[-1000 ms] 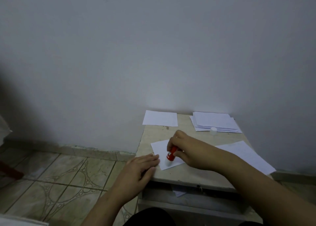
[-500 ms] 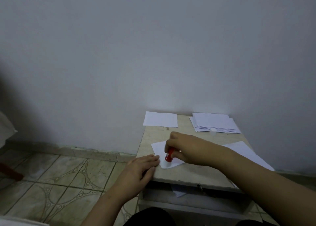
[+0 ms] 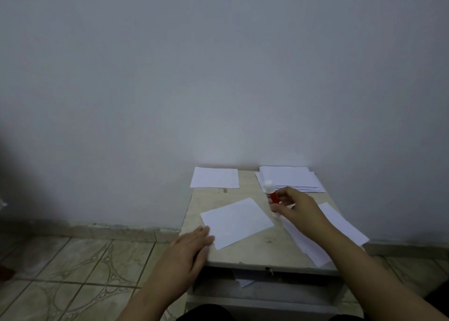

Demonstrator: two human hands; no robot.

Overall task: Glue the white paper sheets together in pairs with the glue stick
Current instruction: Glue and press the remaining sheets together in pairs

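The right hand (image 3: 297, 205) pinches the glue stick (image 3: 271, 196) by its red barrel, fingers curled round the lower part, and holds it above the table (image 3: 255, 252) just right of the middle sheet. The stick stands nearly upright, its long axis leaning slightly to the left at the top, and its white capped end points up and away toward the wall (image 3: 218, 77); the bottom end is hidden behind the fingers.

The left hand (image 3: 192, 244) lies flat with fingers straight and close together, fingertips pressing the near left corner of the single white sheet (image 3: 237, 221) at the table's left edge. That sheet lies flat at the table's middle, turned askew, its long axis running from near left to far right.

A stack of white sheets (image 3: 290, 178) sits at the far right corner against the wall, just behind the glue stick. Another sheet (image 3: 215, 177) lies at the far left corner, overhanging the table's edge. More loose sheets (image 3: 340, 223) lie under the right forearm and jut past the right edge. Below the tabletop a scrap of paper (image 3: 244, 280) shows in the open shelf. The floor (image 3: 73, 272) is patterned tile.
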